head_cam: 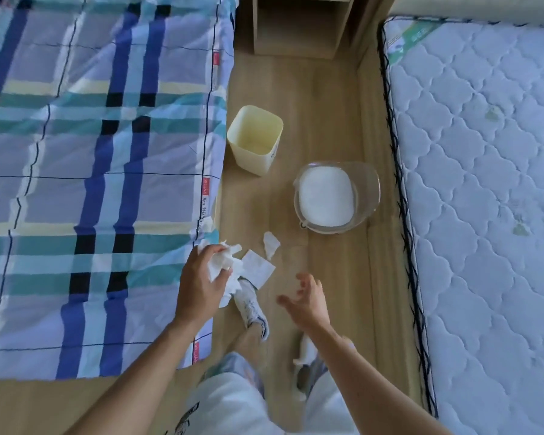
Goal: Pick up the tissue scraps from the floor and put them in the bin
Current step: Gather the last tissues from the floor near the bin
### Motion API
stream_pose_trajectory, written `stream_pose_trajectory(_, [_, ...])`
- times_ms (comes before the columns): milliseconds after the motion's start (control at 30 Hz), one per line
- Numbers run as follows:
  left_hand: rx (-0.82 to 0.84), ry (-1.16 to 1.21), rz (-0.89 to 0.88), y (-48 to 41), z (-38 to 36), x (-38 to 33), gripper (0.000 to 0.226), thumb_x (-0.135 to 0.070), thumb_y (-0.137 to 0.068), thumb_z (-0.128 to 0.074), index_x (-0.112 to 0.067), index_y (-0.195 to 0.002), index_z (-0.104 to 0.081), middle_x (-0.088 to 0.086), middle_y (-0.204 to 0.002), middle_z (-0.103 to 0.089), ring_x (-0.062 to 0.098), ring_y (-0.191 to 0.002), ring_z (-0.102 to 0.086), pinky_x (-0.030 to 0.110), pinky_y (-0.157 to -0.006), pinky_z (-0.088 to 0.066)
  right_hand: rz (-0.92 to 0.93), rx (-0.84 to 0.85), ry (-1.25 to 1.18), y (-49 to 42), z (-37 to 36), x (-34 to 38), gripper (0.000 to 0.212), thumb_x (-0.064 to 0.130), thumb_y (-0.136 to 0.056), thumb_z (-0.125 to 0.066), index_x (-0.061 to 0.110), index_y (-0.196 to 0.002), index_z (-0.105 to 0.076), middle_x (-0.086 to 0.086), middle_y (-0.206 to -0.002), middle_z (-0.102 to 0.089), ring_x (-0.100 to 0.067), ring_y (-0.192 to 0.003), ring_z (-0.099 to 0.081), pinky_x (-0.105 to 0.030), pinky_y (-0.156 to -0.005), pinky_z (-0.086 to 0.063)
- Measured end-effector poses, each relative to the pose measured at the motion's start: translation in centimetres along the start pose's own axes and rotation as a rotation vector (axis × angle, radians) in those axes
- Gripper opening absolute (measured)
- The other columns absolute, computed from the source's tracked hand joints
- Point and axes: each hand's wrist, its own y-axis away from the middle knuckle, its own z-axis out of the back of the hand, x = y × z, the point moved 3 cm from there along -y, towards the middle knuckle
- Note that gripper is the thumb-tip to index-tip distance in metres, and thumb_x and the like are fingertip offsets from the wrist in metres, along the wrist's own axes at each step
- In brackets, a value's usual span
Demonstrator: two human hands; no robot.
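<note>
Left hand [201,277] is clutching a crumpled wad of tissue [222,262], fingers curled around it. Right hand [308,298] is hovering empty, fingers spread and slightly curled. Flat tissue piece [258,267] is lying on the wooden floor [324,120] just beyond the left hand; a smaller scrap [270,244] is lying farther out. Yellow bin [254,139] is standing well ahead of both hands, upright.

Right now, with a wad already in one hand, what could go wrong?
1. The left hand holds a loose tissue wad; bits may drop.
2. The flat scrap lies against the shoe and may get stepped on.
3. The clear tub beside the yellow bin could be bumped.
</note>
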Motion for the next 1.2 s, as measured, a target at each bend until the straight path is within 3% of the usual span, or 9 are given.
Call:
stream_pose_trajectory(100, [-0.028,-0.024,0.03,-4.2,-3.4,3.5,0.035,-0.01,-0.085,-0.074,-0.026,-0.113,-0.061,-0.014,-0.111,-0.058,0.001,-0.101,-0.053,0.02,-0.091,-0.042,0.002,0.035,0.11,-8.0,-2.8,-1.3,0.077,0.04,-0.076,-0.078,0.022,-0.14,-0.04,0.001,-0.132,-0.045,-0.009,-0.098,-0.049,-0.025,-0.078,-0.043])
stream_pose_trajectory(267, [-0.092,-0.046,0.081,-10.9,-12.9,13.0,0.034,-0.009,-0.084,-0.074,-0.02,-0.115,-0.062,-0.012,-0.115,-0.061,0.01,-0.107,-0.057,0.013,-0.093,-0.041,0.022,0.131,0.344,-24.2,-10.8,-6.0,0.093,0.044,-0.073,-0.081,0.021,-0.146,-0.027,-0.002,-0.142,-0.036,-0.023,-0.124,-0.051,-0.036,-0.087,-0.05])
stream_pose_trajectory(433, [-0.112,-0.059,0.147,-15.8,-23.0,22.7,0.032,-0.009,-0.084,-0.072,-0.012,-0.115,-0.064,0.005,-0.118,-0.068,0.02,-0.11,-0.058,0.011,-0.095,-0.039,0.129,0.177,0.626,-38.4,-19.2,-11.5,0.108,0.048,-0.067,-0.084,0.022,-0.147,-0.017,-0.011,-0.151,-0.026,-0.031,-0.136,-0.037,-0.045,-0.1,-0.047])
stream_pose_trajectory(533, [-0.136,-0.072,0.176,-17.4,-27.8,28.1,0.031,-0.01,-0.085,-0.071,-0.009,-0.115,-0.065,0.01,-0.119,-0.067,0.018,-0.11,-0.056,0.004,-0.093,-0.032,0.139,0.176,0.699,-44.8,-24.2,-15.4,0.114,0.051,-0.065,-0.085,0.024,-0.148,-0.011,-0.014,-0.161,-0.013,-0.034,-0.141,-0.031,-0.047,-0.104,-0.042])
stream_pose_trajectory(800, [-0.136,-0.05,0.163,-17.4,-32.9,34.5,0.03,-0.007,-0.084,-0.072,-0.011,-0.113,-0.066,-0.002,-0.119,-0.064,0.016,-0.111,-0.06,0.012,-0.096,-0.039,0.187,0.151,0.889,-51.8,-32.6,-23.0,0.139,0.071,-0.059,-0.076,0.019,-0.157,0.009,-0.02,-0.165,0.011,-0.039,-0.152,0.005,-0.054,-0.121,-0.011])
stream_pose_trajectory(900, [-0.137,-0.057,0.163,-16.8,-34.1,36.2,0.03,-0.01,-0.085,-0.072,-0.014,-0.114,-0.066,-0.009,-0.118,-0.062,0.014,-0.115,-0.059,0.014,-0.099,-0.04,0.293,0.015,0.939,-52.4,-33.6,-24.6,0.118,0.062,-0.06,-0.08,0.015,-0.151,-0.022,-0.018,-0.154,-0.025,-0.04,-0.142,-0.026,-0.053,-0.115,-0.024])
stream_pose_trajectory(1033, [-0.128,-0.054,0.19,-16.8,-34.7,37.2,0.03,-0.013,-0.086,-0.072,-0.019,-0.114,-0.064,-0.012,-0.117,-0.061,0.01,-0.114,-0.058,0.013,-0.098,-0.039,0.507,-0.056,0.933,-52.8,-33.3,-25.3,0.034,0.024,-0.078,-0.076,0.016,-0.109,-0.065,-0.003,-0.109,-0.067,-0.027,-0.102,-0.056,-0.041,-0.094,-0.041])
stream_pose_trajectory(1100, [-0.125,-0.057,0.223,-17.4,-34.2,37.1,0.029,-0.015,-0.086,-0.071,-0.019,-0.114,-0.064,-0.006,-0.116,-0.064,0.014,-0.11,-0.06,0.011,-0.093,-0.04,0.403,0.002,0.768,-52.9,-32.1,-24.5,0.021,0.011,-0.083,-0.061,0.013,-0.103,-0.067,-0.004,-0.097,-0.071,-0.027,-0.093,-0.061,-0.039,-0.087,-0.044])
stream_pose_trajectory(1200, [-0.107,-0.046,0.275,-18.8,-33.4,36.0,0.028,-0.017,-0.087,-0.071,-0.018,-0.113,-0.063,0.0,-0.113,-0.067,0.015,-0.101,-0.06,0.007,-0.085,-0.039,0.115,0.042,0.214,-52.4,-28.7,-20.9,0.022,0.012,-0.08,-0.059,0.014,-0.102,-0.06,0.0,-0.085,-0.065,-0.023,-0.076,-0.06,-0.032,-0.063,-0.043])
